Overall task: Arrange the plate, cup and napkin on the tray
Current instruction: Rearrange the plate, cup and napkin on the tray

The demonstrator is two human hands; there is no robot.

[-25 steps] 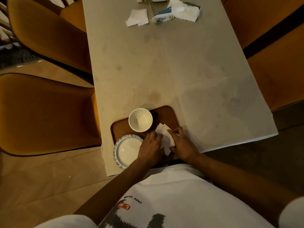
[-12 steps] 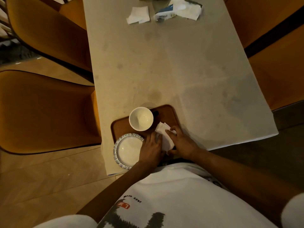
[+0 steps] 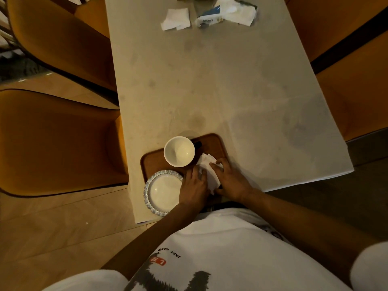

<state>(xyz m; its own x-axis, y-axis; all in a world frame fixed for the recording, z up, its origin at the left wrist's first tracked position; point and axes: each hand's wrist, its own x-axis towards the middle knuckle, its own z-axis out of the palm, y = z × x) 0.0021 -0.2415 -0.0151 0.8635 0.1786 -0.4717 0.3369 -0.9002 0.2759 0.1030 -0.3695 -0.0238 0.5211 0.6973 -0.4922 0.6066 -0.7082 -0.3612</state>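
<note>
A brown wooden tray (image 3: pixel 214 141) lies at the table's near left corner. A white cup (image 3: pixel 179 151) with a dark handle stands upright on the tray's far side. A white plate (image 3: pixel 162 192) with a blue patterned rim sits on its near left part. A white napkin (image 3: pixel 209 171) lies on the tray's right part, between my two hands. My left hand (image 3: pixel 194 185) presses on the napkin's left edge. My right hand (image 3: pixel 231 181) rests on its right edge, fingers curled over the paper.
The pale table (image 3: pixel 220 80) stretches away from me. At its far end lie a loose white napkin (image 3: pixel 176 18) and a torn tissue packet (image 3: pixel 226 12). Orange chairs (image 3: pixel 54 139) stand to the left, and orange seating (image 3: pixel 352 70) stands on the right.
Both hands have kept working the napkin on the tray; it looks narrower and more folded than one second ago. The cup and plate have not moved.
</note>
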